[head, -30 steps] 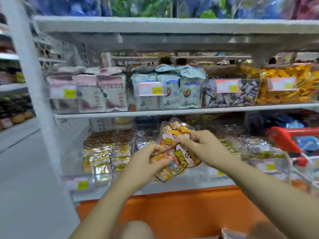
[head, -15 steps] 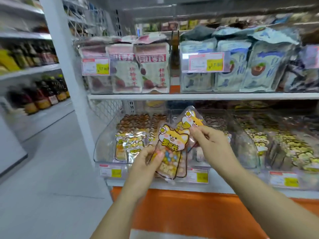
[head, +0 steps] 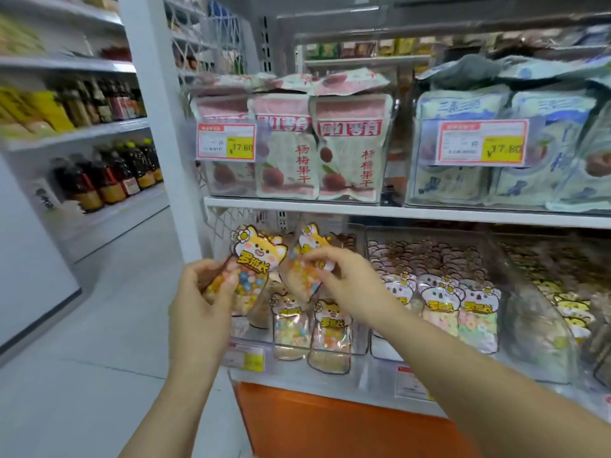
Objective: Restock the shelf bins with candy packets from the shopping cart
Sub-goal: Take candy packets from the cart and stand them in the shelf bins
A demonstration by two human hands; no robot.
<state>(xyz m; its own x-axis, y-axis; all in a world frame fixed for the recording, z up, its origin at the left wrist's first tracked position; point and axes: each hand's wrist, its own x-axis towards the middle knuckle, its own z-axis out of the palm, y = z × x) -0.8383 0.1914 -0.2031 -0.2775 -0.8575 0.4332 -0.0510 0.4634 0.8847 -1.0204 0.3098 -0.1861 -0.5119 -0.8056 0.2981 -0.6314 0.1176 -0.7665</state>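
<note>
Candy packets [head: 256,256]: how many in hand, and where?
— Two. The left packet [head: 251,287], with an orange animal-face top, stands upright in the left hand [head: 201,302]. That grip is curled round its lower part, thumb across the front. The right packet [head: 305,276] sits at its 3 o'clock, just beside it and tilted. The right hand [head: 344,276] has it in a fingertip pinch.
— And the bin?
— The clear bin [head: 363,338] is at 6 o'clock from both hands, on the lower shelf [head: 380,375], with matching packets [head: 330,325] upright in it. Both held packets are above it, not inside. The neighbouring bin [head: 529,312] at 3 o'clock holds pink-faced packets [head: 444,302]. Dried-fruit bags [head: 350,150] are at 12 o'clock and bottles [head: 109,180] at 9 o'clock.
</note>
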